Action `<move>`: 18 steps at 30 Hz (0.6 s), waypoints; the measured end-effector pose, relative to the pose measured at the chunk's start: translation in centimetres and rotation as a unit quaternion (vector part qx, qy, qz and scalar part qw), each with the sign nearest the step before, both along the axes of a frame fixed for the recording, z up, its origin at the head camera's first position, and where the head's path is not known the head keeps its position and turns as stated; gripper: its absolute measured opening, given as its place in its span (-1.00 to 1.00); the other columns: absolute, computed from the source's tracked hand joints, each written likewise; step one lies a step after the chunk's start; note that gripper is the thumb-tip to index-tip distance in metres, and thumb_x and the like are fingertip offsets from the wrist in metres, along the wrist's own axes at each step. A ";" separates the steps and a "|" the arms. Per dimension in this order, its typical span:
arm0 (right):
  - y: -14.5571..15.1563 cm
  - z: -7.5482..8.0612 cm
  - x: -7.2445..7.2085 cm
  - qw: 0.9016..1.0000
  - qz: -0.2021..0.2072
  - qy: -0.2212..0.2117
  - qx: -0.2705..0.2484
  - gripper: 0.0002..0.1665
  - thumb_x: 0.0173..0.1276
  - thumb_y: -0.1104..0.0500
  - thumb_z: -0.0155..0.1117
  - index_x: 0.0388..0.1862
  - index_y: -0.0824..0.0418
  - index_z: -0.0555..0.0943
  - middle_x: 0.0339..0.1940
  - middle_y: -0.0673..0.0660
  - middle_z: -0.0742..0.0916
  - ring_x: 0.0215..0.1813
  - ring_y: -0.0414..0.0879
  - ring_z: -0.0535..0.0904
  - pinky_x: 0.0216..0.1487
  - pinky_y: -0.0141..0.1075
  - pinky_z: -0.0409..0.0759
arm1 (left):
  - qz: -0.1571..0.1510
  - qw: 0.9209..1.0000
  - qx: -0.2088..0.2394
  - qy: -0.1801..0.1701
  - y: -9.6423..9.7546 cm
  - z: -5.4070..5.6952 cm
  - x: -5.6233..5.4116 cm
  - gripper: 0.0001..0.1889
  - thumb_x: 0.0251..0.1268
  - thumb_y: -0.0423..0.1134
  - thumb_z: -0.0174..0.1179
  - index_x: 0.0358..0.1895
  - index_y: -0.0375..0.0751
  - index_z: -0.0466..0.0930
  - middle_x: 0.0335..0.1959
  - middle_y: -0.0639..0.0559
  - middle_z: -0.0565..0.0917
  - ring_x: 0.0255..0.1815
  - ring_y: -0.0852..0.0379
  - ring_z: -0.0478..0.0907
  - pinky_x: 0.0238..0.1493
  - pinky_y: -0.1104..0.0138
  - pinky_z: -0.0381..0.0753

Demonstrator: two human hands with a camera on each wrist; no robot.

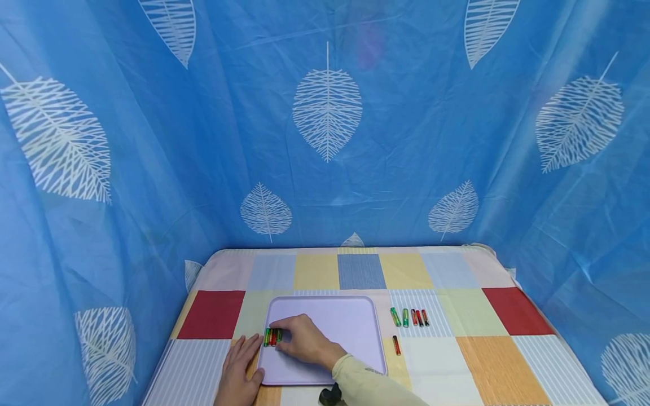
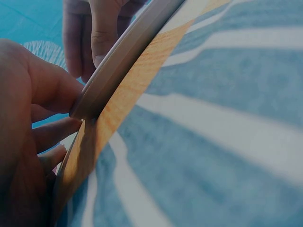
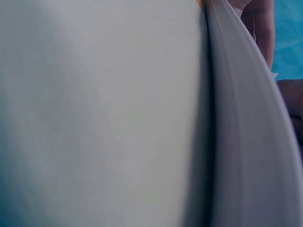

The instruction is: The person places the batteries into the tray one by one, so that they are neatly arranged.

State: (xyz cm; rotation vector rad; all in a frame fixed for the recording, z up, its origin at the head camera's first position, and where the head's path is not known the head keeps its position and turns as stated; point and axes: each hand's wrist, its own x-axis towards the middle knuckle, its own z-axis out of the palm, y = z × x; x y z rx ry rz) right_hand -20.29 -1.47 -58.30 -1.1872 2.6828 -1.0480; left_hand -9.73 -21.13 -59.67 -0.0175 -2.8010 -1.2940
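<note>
Inside the pale lilac tray, several small red and green batteries stand side by side in a row near the left rim. My right hand reaches over the tray from the right. Its thumb and index finger pinch the green battery at the row's right end, one at each end of it. My left hand lies at the tray's lower left corner, fingers extended beside the left edge. In the left wrist view its thumb touches the tray rim. The right wrist view shows mostly the tray's outer wall.
Right of the tray, two green batteries and three red ones lie in a row on the patchwork tablecloth. A single red battery lies closer to me. A black object shows by my right sleeve. Blue curtains surround the table.
</note>
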 end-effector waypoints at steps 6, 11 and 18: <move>0.0 0.0 0.0 1.000 0.002 0.000 -0.004 -0.48 0.33 0.21 0.61 0.29 0.14 0.80 0.19 -0.04 0.87 0.27 -0.32 0.73 0.35 -0.44 0.69 | 0.000 1.000 -0.001 -0.007 0.0 0.1 0.0 -0.25 0.16 -0.46 0.34 0.53 -0.35 0.53 0.58 -0.35 0.51 0.73 -0.47 0.08 0.73 -0.42 -0.16; 0.5 0.1 -0.1 1.000 0.002 0.009 -0.007 -0.47 0.32 0.18 0.61 0.29 0.16 0.79 0.19 -0.02 0.87 0.29 -0.26 0.75 0.36 -0.41 0.69 | -0.001 1.000 -0.001 -0.008 0.0 0.1 -0.1 -0.26 0.16 -0.46 0.34 0.52 -0.34 0.54 0.58 -0.34 0.51 0.73 -0.48 0.08 0.73 -0.42 -0.15; 1.7 0.2 -0.3 1.000 -0.014 -0.001 -0.019 -0.43 0.28 0.19 0.60 0.30 0.17 0.79 0.21 0.04 0.86 0.31 -0.19 0.76 0.39 -0.34 0.71 | 0.000 1.000 -0.008 -0.006 -0.1 -0.1 -0.2 -0.26 0.17 -0.44 0.33 0.52 -0.34 0.54 0.57 -0.36 0.52 0.72 -0.50 0.09 0.71 -0.45 -0.16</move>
